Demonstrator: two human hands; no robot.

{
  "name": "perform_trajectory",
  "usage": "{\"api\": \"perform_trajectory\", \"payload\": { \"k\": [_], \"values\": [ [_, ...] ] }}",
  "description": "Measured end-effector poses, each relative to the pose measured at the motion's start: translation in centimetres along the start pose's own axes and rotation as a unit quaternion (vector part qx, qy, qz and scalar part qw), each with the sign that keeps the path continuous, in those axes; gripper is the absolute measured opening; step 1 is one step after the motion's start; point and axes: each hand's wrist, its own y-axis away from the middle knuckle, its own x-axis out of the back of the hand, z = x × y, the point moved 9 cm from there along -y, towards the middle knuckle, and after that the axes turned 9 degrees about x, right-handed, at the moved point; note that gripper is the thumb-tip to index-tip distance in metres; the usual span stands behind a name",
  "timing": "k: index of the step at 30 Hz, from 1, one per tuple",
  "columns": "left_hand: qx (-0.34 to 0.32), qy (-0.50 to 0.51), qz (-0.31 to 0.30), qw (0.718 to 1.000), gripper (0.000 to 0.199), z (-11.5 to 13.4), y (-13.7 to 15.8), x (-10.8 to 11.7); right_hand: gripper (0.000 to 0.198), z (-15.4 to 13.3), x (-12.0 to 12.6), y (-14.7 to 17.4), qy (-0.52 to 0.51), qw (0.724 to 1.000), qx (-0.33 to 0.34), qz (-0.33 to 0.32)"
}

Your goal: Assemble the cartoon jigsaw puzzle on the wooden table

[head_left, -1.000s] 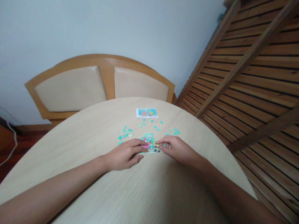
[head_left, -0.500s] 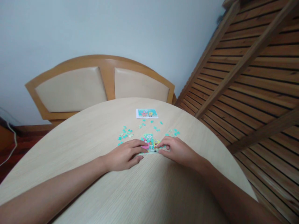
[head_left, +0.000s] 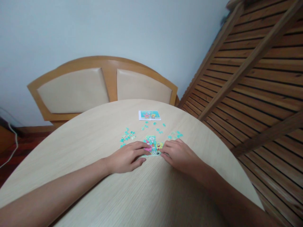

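A partly joined jigsaw puzzle (head_left: 152, 145) with cartoon figures, pink at left, pale green in the middle and yellow at right, lies flat on the round table. My left hand (head_left: 129, 156) rests over its left side, fingers stretched out and touching the pink figure. At the right edge, by the yellow figure, the fingers of my right hand (head_left: 178, 156) are bent and closed at the tips on a puzzle piece that the hand mostly hides. Loose turquoise pieces lie in a left pile (head_left: 127, 135) and a right pile (head_left: 176, 135), the latter just beyond my right hand.
Behind the puzzle lies a picture card (head_left: 150, 115) showing the same figures, with several scattered pieces (head_left: 155, 124) in front of it. A padded wooden chair (head_left: 111, 82) stands beyond the light wood table (head_left: 94, 126). Slatted wood (head_left: 248, 78) rises at the right.
My right hand has rolled over and its fingers have curled in closer at the puzzle's right edge. The left hand stays in place on the puzzle.
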Motion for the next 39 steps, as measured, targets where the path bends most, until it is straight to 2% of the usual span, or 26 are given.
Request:
{"api": "perform_trajectory", "payload": {
  "k": [11,21,25,28,31,35,39],
  "values": [
    [-0.001,-0.002,-0.001,1.000,0.032,0.0,0.0,0.0,0.017,-1.1,-0.4,-0.4,0.070,0.997,-0.006,-0.040],
    [-0.001,-0.006,0.001,1.000,0.034,-0.1,0.0,-0.1,0.017,0.0,0.2,-0.3,-0.007,0.999,0.013,0.039],
    [0.005,-0.004,0.030,1.000,0.035,-0.1,-0.1,0.4,0.018,0.4,0.2,-0.3,-0.025,0.998,0.008,0.061],
    [0.051,-0.025,0.082,0.995,0.031,-1.7,-0.2,1.7,0.020,0.5,0.3,-0.3,-0.030,0.997,0.006,0.066],
    [0.146,-0.067,0.142,0.977,0.026,-5.2,0.2,3.5,0.022,0.6,0.2,-0.3,-0.035,0.997,0.008,0.067],
    [0.221,-0.090,0.153,0.959,0.026,-9.4,0.8,4.8,0.021,0.6,0.1,-0.3,-0.042,0.996,0.014,0.072],
    [0.225,-0.085,0.150,0.959,0.029,-10.7,0.8,4.7,0.023,0.7,0.1,-0.3,-0.044,0.996,0.014,0.082]
  ]
}}
